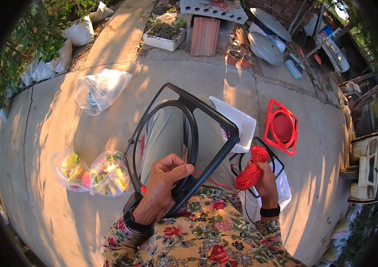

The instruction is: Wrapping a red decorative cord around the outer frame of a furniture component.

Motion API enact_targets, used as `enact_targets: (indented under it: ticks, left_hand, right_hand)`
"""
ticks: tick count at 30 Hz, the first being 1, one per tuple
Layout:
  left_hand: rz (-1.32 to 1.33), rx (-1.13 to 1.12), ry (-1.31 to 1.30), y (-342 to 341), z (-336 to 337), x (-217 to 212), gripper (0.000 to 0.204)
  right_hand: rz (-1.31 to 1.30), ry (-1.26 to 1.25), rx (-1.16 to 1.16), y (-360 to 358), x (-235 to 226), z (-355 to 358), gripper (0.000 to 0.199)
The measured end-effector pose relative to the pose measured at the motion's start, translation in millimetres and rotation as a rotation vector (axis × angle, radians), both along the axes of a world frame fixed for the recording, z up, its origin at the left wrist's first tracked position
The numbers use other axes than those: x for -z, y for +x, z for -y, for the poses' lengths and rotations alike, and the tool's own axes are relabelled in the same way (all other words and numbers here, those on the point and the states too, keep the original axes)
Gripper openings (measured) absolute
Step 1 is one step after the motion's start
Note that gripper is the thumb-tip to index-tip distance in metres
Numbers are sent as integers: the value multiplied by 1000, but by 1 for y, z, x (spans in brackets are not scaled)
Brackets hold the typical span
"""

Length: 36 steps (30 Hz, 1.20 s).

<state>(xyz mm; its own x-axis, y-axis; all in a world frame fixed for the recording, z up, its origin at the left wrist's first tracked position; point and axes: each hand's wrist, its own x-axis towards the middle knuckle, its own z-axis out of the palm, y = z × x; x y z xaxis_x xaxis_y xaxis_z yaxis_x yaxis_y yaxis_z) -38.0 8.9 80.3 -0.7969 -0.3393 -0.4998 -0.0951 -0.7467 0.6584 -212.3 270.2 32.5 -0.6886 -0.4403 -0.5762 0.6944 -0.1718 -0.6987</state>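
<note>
Across my lap rests a black plastic frame (219, 116), roughly square with a round ring inside. My left hand (164, 178) is closed on its near edge, thumb laid over the rim. A thin red cord (219, 184) runs from near that thumb toward the right. In my right hand (267, 182) I grip a bundle of red cord (252, 171), held up beside my right knee. Beneath that hand, another black frame (279, 161) is partly hidden. On the ground to the right lies a red frame (281, 128) with a round red centre.
A white container (238, 120) stands just past my right knee. Two clear bags of artificial-looking fruit (109, 173) sit at left, with another clear bag (102, 89) farther off. Planters (164, 39), pots (234, 57) and a broom (294, 66) line the far edge. At right is a toy-like vehicle (369, 167).
</note>
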Motion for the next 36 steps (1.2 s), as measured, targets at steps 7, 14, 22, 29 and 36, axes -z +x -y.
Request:
enact_targets:
  ticks: [7,14,22,29,36]
  left_hand:
    - [-4,61,29,-2,-5,-3,11]
    - [-2,94,-91,2,-8,10,14]
    - [-31,148,-196,9,-5,28,13]
    - [-42,144,-68,6,-1,17,12]
    - [-101,116,-21,7,-2,18,9]
  right_hand:
    - [-344,37,-492,6,-38,72,48]
    - [-284,-113,-418,14,-21,98,28]
    - [-569,165,-556,23,-12,89,37]
    - [-133,-320,-296,25,-3,102,48]
    - [-451,-260,-274,20,-15,154,32]
